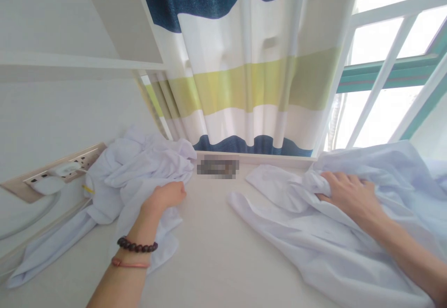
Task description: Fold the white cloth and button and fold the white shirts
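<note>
My left hand [169, 194] is closed, with its fingers curled under, at the right edge of a crumpled white cloth [139, 164]. What those fingers hold, if anything, is hidden. A long sleeve-like strip of that cloth stretches toward the lower left. On the right, my right hand [349, 194] grips a bunched fold of a second white cloth [335, 252], which looks like a garment. This cloth spreads in loose folds across the right side of the white surface [216, 252]. Its narrow ends point toward the middle.
A power strip [87, 159] with plugs and a cable [38, 219] lies along the left wall. A small blurred-out object [218, 168] sits near the back ledge. Behind hangs a striped curtain [244, 84]; a barred window [384, 66] stands at right.
</note>
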Motion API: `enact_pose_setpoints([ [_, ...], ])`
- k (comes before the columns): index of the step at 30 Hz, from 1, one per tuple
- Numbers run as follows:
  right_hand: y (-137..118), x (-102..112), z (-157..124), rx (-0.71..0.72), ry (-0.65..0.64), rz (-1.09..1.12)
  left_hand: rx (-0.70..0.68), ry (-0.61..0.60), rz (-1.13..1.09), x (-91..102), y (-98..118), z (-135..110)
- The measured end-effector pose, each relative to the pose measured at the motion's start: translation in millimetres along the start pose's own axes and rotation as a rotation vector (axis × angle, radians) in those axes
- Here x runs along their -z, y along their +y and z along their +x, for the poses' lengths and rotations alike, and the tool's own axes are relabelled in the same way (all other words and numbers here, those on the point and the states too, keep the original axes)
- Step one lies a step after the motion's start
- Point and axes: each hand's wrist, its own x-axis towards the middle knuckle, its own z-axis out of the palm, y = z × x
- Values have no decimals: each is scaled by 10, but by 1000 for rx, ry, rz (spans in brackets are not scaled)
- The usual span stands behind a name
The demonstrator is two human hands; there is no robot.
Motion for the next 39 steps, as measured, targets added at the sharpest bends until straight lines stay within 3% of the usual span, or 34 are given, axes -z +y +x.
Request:
enact_pose_setpoints([
  [4, -183, 25, -55, 78, 74, -17, -132, -13, 33, -215, 642, -27],
  [9, -463, 159, -149, 188, -12, 162, -339, 113, -29, -596, 1343, -130],
  [14, -598, 481, -182, 409, -179, 568, -539, 323, -428, -759, 1575, -196],
  [18, -249, 820, -67, 486, -507, 855, -692, 350, -420, -814, 1674, -200],
  [21, 109, 901, 9, 360, -506, 883, -742, 324, -296, -897, 1776, -185],
  [24, 297, 791, 34, 161, -329, 810, -702, 323, -220, -981, 1868, -121],
  [26, 280, 643, 27, 96, -243, 717, -686, 306, -197, -996, 1911, -47],
  [30, 36, 277, 6, 170, -317, 598, -767, 249, -203, -900, 1947, 105],
  [32, -69, 110, 8, 163, -290, 564, -779, 244, -214, -833, 1931, 144],
  [36, -115, -153, 48, 223, -136, 571, -613, 286, -158, -779, 1775, 125],
  [39, -103, -323, 67, 190, -7, 542, -482, 304, -92, -792, 1545, 81],
])
